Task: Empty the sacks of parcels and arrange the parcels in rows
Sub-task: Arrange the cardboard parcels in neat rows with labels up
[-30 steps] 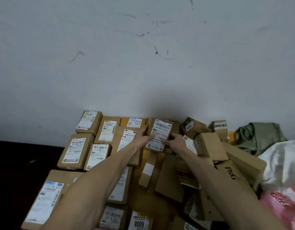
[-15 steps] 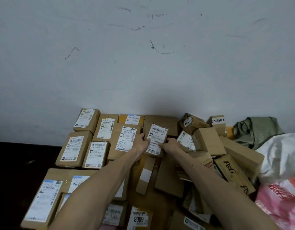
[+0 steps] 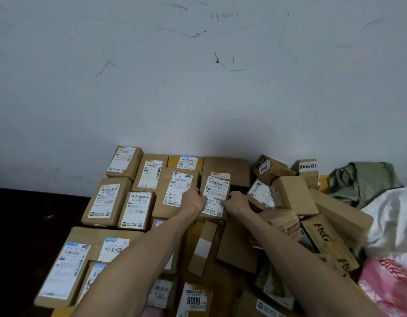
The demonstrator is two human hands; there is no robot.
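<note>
A small brown parcel with a white label (image 3: 217,189) lies flat in the second row from the wall, beside another labelled parcel (image 3: 178,191). My left hand (image 3: 195,200) grips its left edge and my right hand (image 3: 235,202) grips its right edge. Labelled brown parcels sit in rows to the left (image 3: 106,200), (image 3: 137,209), (image 3: 124,161). A loose heap of boxes (image 3: 294,193) lies to the right, with a P&G carton (image 3: 328,239). A green sack (image 3: 362,181) and a white and pink sack (image 3: 394,239) lie at the far right.
A pale scuffed wall (image 3: 198,88) rises right behind the back row. Dark floor (image 3: 26,236) lies to the left of the parcels. More parcels lie near me, among them a long box (image 3: 63,268) and one marked 8009 (image 3: 193,299).
Both hands have brought the small parcel down from a raised tilt and toward me, so it now lies flat in the second row.
</note>
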